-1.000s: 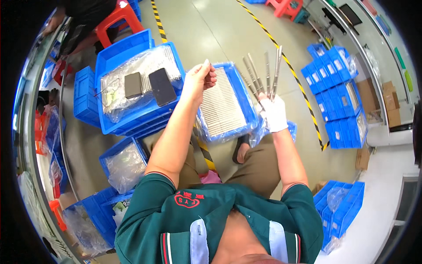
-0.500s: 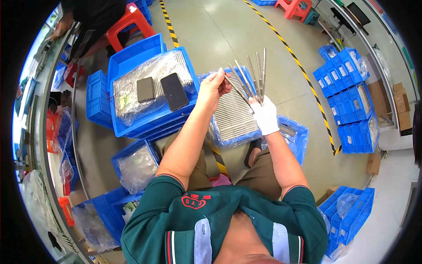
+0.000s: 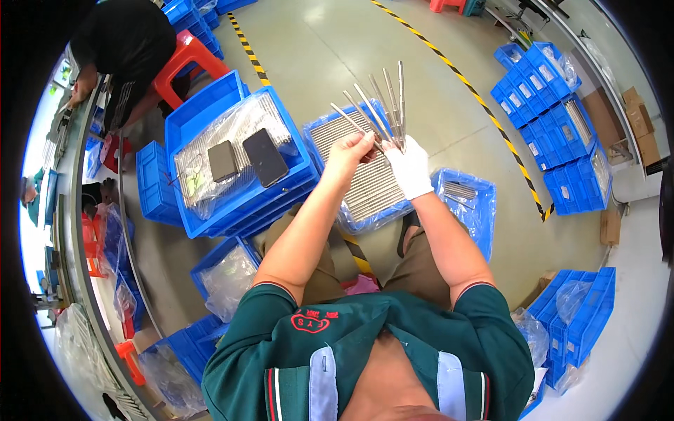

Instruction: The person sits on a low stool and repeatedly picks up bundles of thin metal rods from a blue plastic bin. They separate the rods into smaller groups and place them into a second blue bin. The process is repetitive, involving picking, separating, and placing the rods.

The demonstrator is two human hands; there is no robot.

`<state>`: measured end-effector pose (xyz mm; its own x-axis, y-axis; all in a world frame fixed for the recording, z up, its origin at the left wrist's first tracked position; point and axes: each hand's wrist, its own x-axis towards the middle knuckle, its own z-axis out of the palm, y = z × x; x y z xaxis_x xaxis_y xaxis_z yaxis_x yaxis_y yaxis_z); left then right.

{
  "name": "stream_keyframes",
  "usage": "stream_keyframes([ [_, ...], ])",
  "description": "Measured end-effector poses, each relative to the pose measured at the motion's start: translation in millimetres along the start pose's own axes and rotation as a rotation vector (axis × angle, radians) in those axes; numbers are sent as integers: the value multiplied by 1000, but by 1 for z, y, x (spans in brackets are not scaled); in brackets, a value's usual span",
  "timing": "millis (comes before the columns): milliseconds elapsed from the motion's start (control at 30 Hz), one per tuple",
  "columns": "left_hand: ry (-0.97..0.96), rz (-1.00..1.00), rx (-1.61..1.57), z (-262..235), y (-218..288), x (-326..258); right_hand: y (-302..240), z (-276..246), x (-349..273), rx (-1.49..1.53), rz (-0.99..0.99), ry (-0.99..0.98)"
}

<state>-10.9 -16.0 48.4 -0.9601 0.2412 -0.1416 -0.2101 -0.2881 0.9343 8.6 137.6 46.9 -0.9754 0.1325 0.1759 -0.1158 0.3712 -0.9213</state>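
Note:
My gloved right hand (image 3: 410,170) is closed round the lower ends of several slim metal rods (image 3: 390,98), which fan out upward. My bare left hand (image 3: 351,156) is right beside it, thumb and fingers pinched at the lower part of the leftmost metal rod (image 3: 345,114). Beneath both hands stands a plastic-lined blue crate (image 3: 358,229) with many similar rods laid in rows. To its right is a smaller lined blue bin (image 3: 484,228) holding a few rods.
At left, stacked blue crates (image 3: 242,223) carry bagged rods, a black phone (image 3: 265,157) and a dark flat case (image 3: 222,161). Behind them are a red stool (image 3: 184,63) and a person in black (image 3: 130,42) at a bench. More blue bins (image 3: 562,140) are stacked at right.
My left hand has moved down along the leftmost rod, from its upper end to near my right hand. The rods' fan has shifted slightly left, and the whole view has turned a little.

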Motion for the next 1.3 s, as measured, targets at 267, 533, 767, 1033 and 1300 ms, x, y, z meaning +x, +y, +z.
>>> stream_keyframes([
  [267, 40, 94, 56, 16, -15, -5, 17, 10, 5, 137, 154, 11],
  [533, -244, 15, 130, 10, 0, -17, 1, -12, 31, 518, 342, -90],
  [767, -456, -231, -48, 14, -17, -21, 4, -18, 28, 751, 523, -175],
  [1033, -628, -274, 191, 25, -11, -46, 25, -56, 65, 722, 513, 262],
  [1300, -452, -215, -366, 8, -5, -14, 8, -29, 38, 472, 493, 64],
])
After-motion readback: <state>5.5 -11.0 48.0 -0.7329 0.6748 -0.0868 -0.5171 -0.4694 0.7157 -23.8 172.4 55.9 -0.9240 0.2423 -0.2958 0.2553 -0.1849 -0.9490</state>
